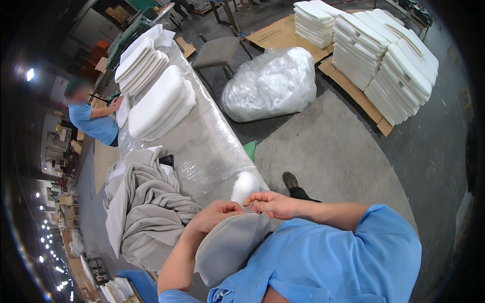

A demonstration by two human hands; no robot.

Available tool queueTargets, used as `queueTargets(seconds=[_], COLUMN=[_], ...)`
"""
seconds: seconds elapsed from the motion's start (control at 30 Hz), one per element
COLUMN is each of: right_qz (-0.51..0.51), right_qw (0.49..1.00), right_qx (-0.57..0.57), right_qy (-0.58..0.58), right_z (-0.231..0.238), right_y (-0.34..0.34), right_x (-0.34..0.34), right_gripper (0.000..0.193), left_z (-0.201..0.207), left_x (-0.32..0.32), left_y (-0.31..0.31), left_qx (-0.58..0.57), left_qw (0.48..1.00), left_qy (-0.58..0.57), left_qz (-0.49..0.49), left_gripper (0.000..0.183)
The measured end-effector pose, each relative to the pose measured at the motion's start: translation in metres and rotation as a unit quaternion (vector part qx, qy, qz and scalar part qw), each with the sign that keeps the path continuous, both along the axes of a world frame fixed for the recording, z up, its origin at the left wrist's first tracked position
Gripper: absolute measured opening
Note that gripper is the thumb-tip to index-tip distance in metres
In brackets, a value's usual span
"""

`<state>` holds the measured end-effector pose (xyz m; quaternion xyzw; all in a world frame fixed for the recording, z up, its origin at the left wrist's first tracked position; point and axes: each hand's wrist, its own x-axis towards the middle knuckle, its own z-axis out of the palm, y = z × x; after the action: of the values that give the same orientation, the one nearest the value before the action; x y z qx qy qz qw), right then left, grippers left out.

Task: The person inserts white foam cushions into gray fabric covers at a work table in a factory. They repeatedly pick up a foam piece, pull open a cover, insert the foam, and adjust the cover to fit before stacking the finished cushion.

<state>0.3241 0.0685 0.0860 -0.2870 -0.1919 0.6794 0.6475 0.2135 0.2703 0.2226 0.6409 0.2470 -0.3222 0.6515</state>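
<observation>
A grey fabric cushion cover [230,247] lies against my body. My left hand [214,216] grips its upper edge with the fingers curled over. Close beside it, my right hand [274,204] is closed at the same edge, its fingertips bent in toward the fabric. A tuft of white fibre stuffing [245,185] rises just beyond my fingers; whether it touches them I cannot tell. To the left, a heap of grey covers [146,207] lies loosely piled on the plastic-covered table [202,136].
White foam pads [161,103] are stacked farther along the table, where a person in blue [93,121] works. A clear bag of white stuffing [273,86] sits on the floor beside a grey chair [220,53]. Tall pad stacks [384,55] stand on cardboard [353,93] at right.
</observation>
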Motion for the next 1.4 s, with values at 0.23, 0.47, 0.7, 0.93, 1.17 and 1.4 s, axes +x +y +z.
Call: queueTargets(seconds=[0.23,0.47,0.7,0.93,1.17,1.4], right_qz=[0.098,-0.06,-0.201,-0.196,-0.137,-0.256], right_qw=[0.993,0.995,0.942,0.952,0.911,0.772], right_qx=[-0.017,-0.071,-0.078,-0.093,-0.091,-0.027], right_qy=[0.065,0.035,-0.259,-0.215,-0.378,-0.581], right_z=[-0.03,-0.015,-0.006,-0.001,-0.006,-0.006], right_y=[-0.004,-0.009,-0.01,-0.005,0.0,0.003], right_x=[-0.021,-0.031,-0.04,-0.025,-0.01,0.01], right_gripper=[0.019,0.018,0.015,0.022,0.021,0.026], left_z=[0.008,-0.003,-0.013,-0.021,-0.043,-0.035], left_x=[0.003,0.013,0.019,0.016,0.019,0.04], left_y=[0.018,0.033,0.023,0.008,0.012,0.008], left_qx=[0.046,0.146,0.078,0.344,0.342,0.457], left_qw=[0.993,0.979,0.978,0.866,0.901,0.795], left_qy=[-0.094,-0.005,0.069,-0.293,-0.181,-0.252], left_qz=[-0.051,-0.139,-0.182,-0.215,-0.195,-0.31], left_gripper=[0.017,0.027,0.032,0.03,0.025,0.022])
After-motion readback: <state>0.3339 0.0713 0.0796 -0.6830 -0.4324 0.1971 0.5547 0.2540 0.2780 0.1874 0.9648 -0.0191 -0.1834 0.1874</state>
